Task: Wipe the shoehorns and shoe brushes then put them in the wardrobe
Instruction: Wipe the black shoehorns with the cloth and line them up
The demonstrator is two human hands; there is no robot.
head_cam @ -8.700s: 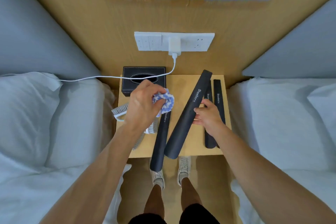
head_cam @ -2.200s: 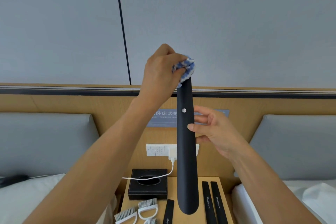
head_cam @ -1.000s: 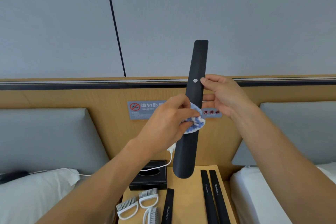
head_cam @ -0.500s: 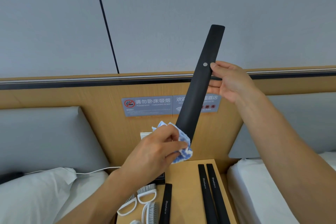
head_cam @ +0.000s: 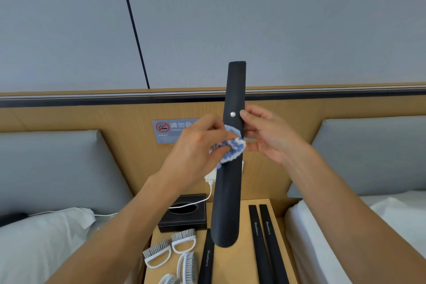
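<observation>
Head view: left hand (head_cam: 196, 152) pinching cloth (head_cam: 231, 145) moved up shoehorn (head_cam: 230, 168); right hand (head_cam: 267, 136) grips it, now upright.

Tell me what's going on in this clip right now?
A person holds a long black shoehorn upright above the bedside table. The right hand pinches its upper part, and the left hand rubs a blue-and-white cloth against it. Three more shoehorns and several white shoe brushes lie on the table.

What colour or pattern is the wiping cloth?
Blue-and-white pattern on the cloth, gripped in the left hand; head view.
</observation>
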